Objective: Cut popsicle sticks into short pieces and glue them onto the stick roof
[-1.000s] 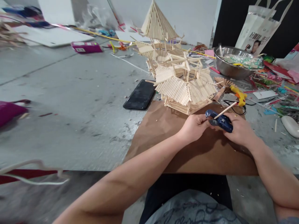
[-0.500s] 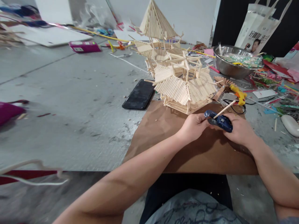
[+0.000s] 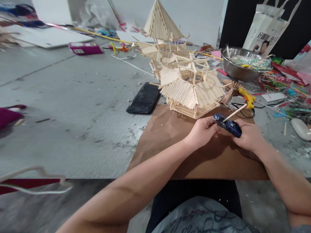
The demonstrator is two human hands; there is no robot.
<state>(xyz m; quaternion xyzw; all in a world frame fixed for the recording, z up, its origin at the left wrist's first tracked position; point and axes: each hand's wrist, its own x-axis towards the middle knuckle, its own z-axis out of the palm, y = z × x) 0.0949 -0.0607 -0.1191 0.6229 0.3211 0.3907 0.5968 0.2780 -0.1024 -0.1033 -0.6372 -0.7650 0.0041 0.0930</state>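
Note:
My right hand (image 3: pixel 246 136) is closed round a small dark blue glue gun (image 3: pixel 227 125), from whose back a thin pale stick (image 3: pixel 234 113) pokes up to the right. My left hand (image 3: pixel 202 131) is closed just left of the gun's nozzle, fingers pinched; what it holds is hidden. Both hands hover over a brown cardboard sheet (image 3: pixel 184 152). Just beyond them stands a low roofed model of wooden sticks (image 3: pixel 193 92), with a taller peaked stick tower (image 3: pixel 162 26) behind it.
A black phone (image 3: pixel 145 98) lies left of the model. A yellow glue gun (image 3: pixel 247 97) with a black cord, a steel bowl (image 3: pixel 239 69) of sticks, a white bag (image 3: pixel 269 27) and coloured craft scraps fill the right. A magenta box (image 3: pixel 84 48) lies far left.
The hands and the blue glue gun have barely moved; the view has shifted slightly to the right and up.

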